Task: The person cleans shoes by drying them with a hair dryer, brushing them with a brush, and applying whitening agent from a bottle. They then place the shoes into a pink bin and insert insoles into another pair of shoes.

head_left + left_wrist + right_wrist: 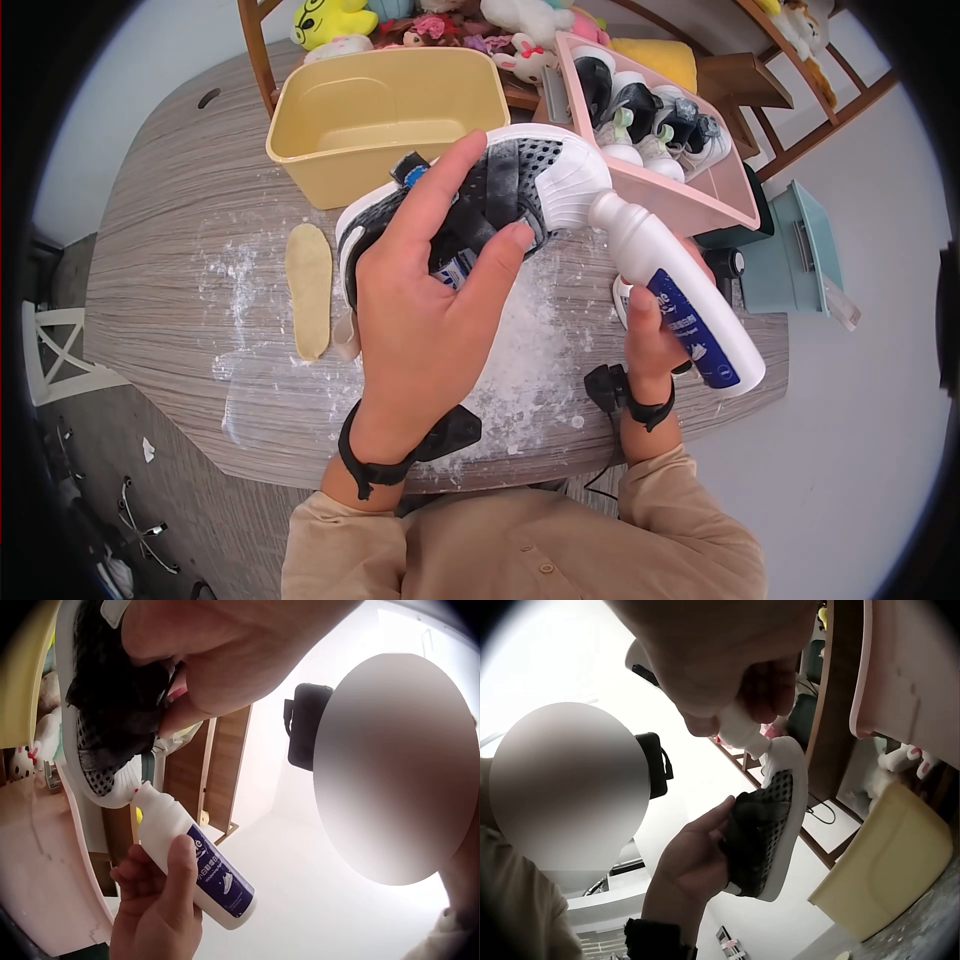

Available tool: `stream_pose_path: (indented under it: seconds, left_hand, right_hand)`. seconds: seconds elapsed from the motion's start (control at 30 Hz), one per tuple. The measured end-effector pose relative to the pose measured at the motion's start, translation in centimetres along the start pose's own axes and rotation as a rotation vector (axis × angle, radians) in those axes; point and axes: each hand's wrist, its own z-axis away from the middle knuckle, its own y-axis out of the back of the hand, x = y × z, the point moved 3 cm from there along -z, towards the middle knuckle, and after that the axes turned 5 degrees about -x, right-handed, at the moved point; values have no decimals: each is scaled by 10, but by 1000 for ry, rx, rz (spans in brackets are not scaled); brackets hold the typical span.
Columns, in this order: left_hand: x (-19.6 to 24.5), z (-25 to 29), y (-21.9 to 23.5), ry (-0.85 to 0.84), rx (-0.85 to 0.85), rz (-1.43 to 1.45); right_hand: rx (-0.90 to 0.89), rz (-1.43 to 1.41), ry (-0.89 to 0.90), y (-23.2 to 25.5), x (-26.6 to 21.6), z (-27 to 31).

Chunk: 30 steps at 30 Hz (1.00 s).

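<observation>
My left hand point(430, 300) grips a grey-and-black mesh shoe with a white sole point(480, 195) above the table, toe pointing right. My right hand point(650, 340) grips a white bottle with a blue label point(680, 300), tilted so its tip touches the shoe's white toe cap point(575, 180). In the left wrist view the bottle point(199, 859) meets the shoe point(105, 712) at the toe. From the right wrist, the shoe point(769, 821) sits in the left hand point(694, 862) under the bottle's neck point(742, 731).
White powder covers the grey wood-grain table point(170, 260). A beige insole point(308, 290) lies at the left. An empty yellow tub point(385, 110) stands behind the shoe. A pink bin point(700, 190) holds several shoes at the right. Plush toys fill the wooden shelf behind.
</observation>
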Motion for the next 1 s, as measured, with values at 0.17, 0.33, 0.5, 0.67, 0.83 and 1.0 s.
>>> stream_pose_path:
  seconds: [0.17,0.33,0.5,0.67,0.83,1.0]
  left_hand:
    - [-3,0,-1,-17,36,-14]
    - [-1,1,-1,-16,11,-44]
    - [-3,1,0,-15,11,-63]
    - [-2,1,-1,-3,12,-52]
    - [-1,1,-1,1,13,-75]
    - [-2,1,-1,8,18,-92]
  right_hand:
    - [-119,234,170,1,-14,-7]
    - [-172,343,153,-1,-28,-11]
    - [-174,341,196,-4,-30,-13]
    - [-176,349,180,-4,-30,-12]
    - [-217,372,118,-4,-28,-10]
    - [-222,352,112,-5,-30,-10]
